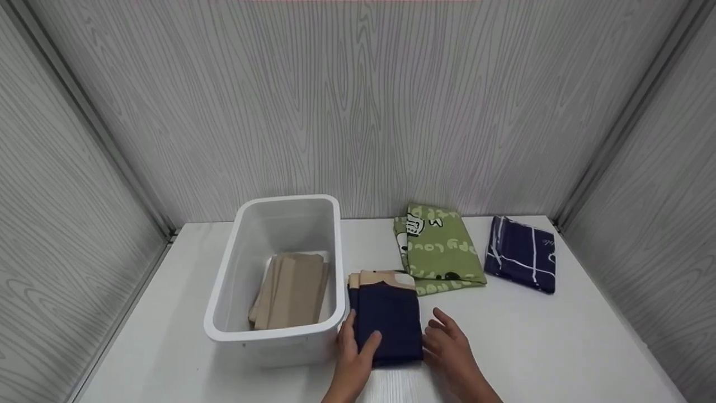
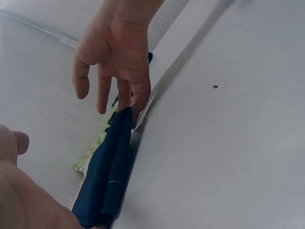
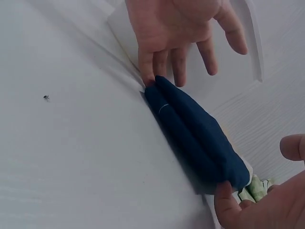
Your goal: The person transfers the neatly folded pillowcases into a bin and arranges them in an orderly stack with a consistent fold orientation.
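A folded navy cloth with a tan, white-spotted band at its far end lies on the table. Along its left side rests my left hand, fingers nearly straight at the edge. The right wrist view shows that left hand with its thumb raised off the fabric. My right hand is at the opposite edge, fingertips touching the cloth's side. Seen from the left wrist, the right hand has extended fingers reaching down to the end of the navy folds.
Left of the cloth stands a white plastic bin holding folded tan cloth. Behind the navy cloth lies a folded green printed cloth. A navy cloth with white lines sits farther right. Grey wood-grain panels enclose the table.
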### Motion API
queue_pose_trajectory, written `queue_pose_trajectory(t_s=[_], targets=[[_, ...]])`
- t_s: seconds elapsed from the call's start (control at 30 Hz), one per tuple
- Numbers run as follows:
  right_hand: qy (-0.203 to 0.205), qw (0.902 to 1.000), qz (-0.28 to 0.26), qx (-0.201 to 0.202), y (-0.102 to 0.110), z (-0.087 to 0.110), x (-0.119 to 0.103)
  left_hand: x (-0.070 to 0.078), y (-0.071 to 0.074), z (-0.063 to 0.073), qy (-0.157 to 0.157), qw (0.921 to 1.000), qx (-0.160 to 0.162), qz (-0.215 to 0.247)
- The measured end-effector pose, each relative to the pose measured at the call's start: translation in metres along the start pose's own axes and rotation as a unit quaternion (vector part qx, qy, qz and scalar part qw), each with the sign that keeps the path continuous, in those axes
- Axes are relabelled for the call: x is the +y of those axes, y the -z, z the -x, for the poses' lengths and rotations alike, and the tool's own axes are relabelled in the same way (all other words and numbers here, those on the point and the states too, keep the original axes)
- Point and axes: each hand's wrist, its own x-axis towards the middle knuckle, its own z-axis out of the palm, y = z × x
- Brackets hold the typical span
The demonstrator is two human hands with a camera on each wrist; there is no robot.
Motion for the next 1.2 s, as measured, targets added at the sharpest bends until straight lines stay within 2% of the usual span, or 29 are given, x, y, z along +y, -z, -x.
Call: queue_pose_trajectory(t_s=[0.13,0.33,0.7,0.9,0.97,1.1,1.2], targets=[[0.003,0.9995,0.026,-0.019,0.005,0.001,0.001,0.0,-0.002,-0.001,-0.001,0.9998,0.01,-0.015],[-0.029,0.999,0.035,-0.004,0.014,-0.001,0.001,0.001,-0.005,-0.002,0.033,0.9993,0.002,-0.015],[-0.052,0.9964,0.065,-0.01,0.032,0.0,-0.001,-0.002,-0.005,-0.006,0.056,0.9982,-0.007,0.017],[-0.068,0.9927,0.099,-0.008,0.037,-0.006,-0.001,0.001,-0.003,-0.013,0.084,0.9921,-0.044,0.082],[-0.064,0.9925,0.104,-0.012,0.038,-0.006,0.0,0.001,-0.002,-0.014,0.094,0.9908,-0.055,0.08],[-0.078,0.9924,0.09,-0.032,0.04,-0.007,0.001,0.001,0.0,-0.016,0.111,0.988,-0.074,0.077],[-0.095,0.9917,0.074,-0.045,0.041,-0.007,0.0,0.0,0.003,-0.018,0.133,0.9807,-0.091,0.111]])
